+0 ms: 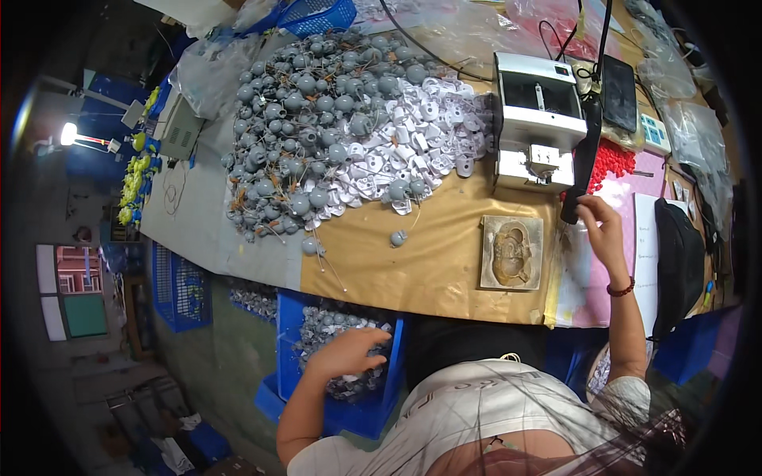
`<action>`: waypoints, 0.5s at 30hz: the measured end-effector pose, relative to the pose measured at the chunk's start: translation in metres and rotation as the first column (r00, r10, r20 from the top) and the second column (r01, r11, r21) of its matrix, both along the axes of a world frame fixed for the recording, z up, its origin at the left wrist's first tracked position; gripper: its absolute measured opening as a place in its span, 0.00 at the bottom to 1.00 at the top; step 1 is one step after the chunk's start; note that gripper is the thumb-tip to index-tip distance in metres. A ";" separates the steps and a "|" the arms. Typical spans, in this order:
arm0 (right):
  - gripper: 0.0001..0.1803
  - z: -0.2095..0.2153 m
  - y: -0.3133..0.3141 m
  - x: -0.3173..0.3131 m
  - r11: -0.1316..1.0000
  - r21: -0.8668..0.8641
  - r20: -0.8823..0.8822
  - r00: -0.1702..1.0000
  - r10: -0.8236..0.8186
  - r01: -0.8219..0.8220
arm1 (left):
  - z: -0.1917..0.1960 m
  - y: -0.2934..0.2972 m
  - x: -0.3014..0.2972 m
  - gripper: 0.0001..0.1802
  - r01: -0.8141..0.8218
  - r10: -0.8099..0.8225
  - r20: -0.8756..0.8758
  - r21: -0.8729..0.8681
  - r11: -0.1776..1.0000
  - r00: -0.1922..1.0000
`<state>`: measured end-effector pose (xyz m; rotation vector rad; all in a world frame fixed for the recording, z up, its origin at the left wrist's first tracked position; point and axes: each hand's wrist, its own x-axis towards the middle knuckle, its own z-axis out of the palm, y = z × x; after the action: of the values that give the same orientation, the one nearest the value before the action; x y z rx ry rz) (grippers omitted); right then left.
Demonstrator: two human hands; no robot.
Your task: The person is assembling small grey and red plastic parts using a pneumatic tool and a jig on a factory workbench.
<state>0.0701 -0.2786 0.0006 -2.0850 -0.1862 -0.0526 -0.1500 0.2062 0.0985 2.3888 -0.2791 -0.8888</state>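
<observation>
Touching the lower end of a black handle point(587, 151), right of centre in the frame, the right hand point(603, 226) has its fingers bent; whether they clasp the handle or only rest on it, I cannot tell. The handle runs along the right side of a white machine point(540, 119), so the step in hand looks like working that machine. Moving the handle would likely call for a sure grip and clear room around its end.

The left hand point(349, 355), at lower centre, is loose and half spread, with nothing visible in it. It is over a blue crate point(287, 349) of grey and white parts; whether its fingertips touch any is unclear.

Just below the machine, a metal mould point(512, 252) lies on the bench point(397, 282), taking up the space in front. One loose grey ball part point(398, 238) sits to its left. At upper centre, grey ball parts point(294, 119) and white parts point(425, 131) form a wide heap reaching close to the machine. Small red pieces point(615, 161) and a black cloth item point(679, 262) crowd the right.
</observation>
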 end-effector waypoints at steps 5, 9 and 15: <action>0.14 -0.014 -0.023 0.023 0.874 -0.457 0.255 0.965 -0.052 0.168 | -0.027 -0.005 0.069 0.13 -0.374 0.266 0.469 0.153 0.915 0.842; 0.18 -0.029 -0.025 0.030 0.782 -0.595 0.283 0.959 -0.014 0.186 | -0.080 -0.023 0.150 0.14 -0.594 0.540 0.551 -0.098 0.799 0.636; 0.17 -0.035 -0.024 0.035 0.801 -0.583 0.256 0.966 0.018 0.140 | -0.113 -0.034 0.188 0.17 -0.659 0.696 0.469 -0.275 0.700 0.544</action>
<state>0.1056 -0.3027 -0.0346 -2.7212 -0.3206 -0.3391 0.0383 0.1724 -0.0144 2.3222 0.4141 0.1862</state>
